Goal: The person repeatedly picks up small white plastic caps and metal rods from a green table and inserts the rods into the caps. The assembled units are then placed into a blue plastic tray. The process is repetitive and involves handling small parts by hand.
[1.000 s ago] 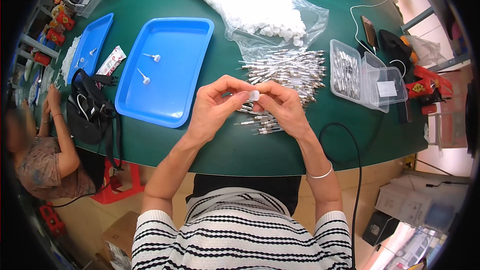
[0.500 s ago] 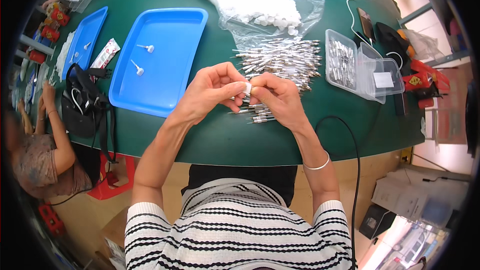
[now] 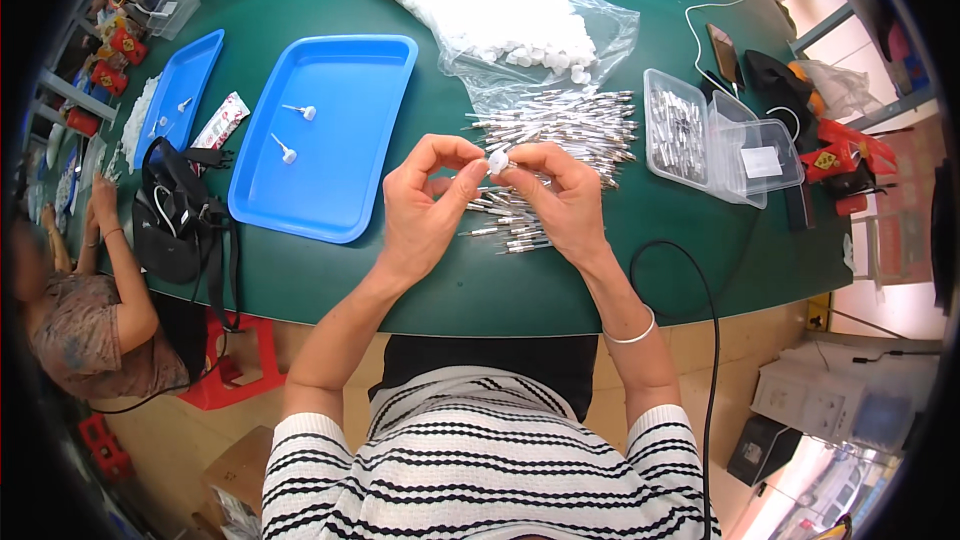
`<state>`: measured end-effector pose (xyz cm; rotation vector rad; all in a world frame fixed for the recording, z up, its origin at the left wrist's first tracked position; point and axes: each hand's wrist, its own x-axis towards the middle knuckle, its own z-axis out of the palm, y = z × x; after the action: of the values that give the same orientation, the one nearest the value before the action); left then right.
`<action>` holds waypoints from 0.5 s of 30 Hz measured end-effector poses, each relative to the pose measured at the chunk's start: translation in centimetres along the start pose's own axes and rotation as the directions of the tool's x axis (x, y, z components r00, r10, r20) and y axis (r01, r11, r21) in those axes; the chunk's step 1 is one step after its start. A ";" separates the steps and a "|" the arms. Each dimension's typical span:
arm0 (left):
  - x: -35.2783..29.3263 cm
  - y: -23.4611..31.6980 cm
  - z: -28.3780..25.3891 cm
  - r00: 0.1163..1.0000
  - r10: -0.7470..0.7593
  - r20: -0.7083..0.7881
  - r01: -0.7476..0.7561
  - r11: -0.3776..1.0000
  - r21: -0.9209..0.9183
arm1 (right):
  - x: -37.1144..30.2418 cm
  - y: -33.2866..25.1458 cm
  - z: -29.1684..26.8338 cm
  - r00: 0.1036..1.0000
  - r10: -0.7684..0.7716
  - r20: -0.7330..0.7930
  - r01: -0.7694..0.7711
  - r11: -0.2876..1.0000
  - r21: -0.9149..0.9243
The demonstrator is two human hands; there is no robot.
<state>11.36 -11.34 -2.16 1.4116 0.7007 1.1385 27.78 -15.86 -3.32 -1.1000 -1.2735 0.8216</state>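
Note:
In front of me, over the near side of a heap of thin metal rods (image 3: 580, 135), my left hand (image 3: 418, 208) and my right hand (image 3: 562, 205) meet fingertip to fingertip. Both are closed in a pinch on one small white plastic cap (image 3: 497, 162). Whether a rod is fitted in the cap is hidden by the fingers. Left of my hands lies a blue tray (image 3: 325, 200) holding two white caps with thin metal stems. Behind the rods, a clear plastic bag (image 3: 615, 35) spills loose white caps (image 3: 550, 52).
Right of the heap stands a clear box (image 3: 678, 175) of metal rods, its lid open, near a phone (image 3: 724, 52). A black bag (image 3: 165, 230), a wrapped packet (image 3: 222, 120) and a second blue tray (image 3: 200, 65) lie left. A co-worker (image 3: 100, 325) sits at far left.
The white cap has turned between my fingertips and shows more now. My left hand has shifted slightly, with its wrist lower and more upright. The whole view has moved a little.

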 end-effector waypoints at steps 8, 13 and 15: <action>0.2 -0.1 -0.2 0.998 -0.038 0.047 0.045 0.987 -0.155 | 0.1 -0.2 0.1 0.999 -0.050 -0.006 0.050 0.997 -0.055; 0.1 0.0 -0.2 0.997 -0.057 0.059 0.063 0.991 -0.122 | 0.1 -0.4 0.1 0.997 -0.076 -0.006 0.075 0.992 -0.098; 0.1 0.3 0.0 0.996 -0.076 0.047 0.081 0.990 -0.114 | 0.1 -0.2 0.1 0.997 -0.074 -0.013 0.073 0.993 -0.091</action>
<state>11.32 -11.34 -1.90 1.2955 0.6444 1.0677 27.64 -15.87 -3.08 -1.1229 -1.3406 0.7040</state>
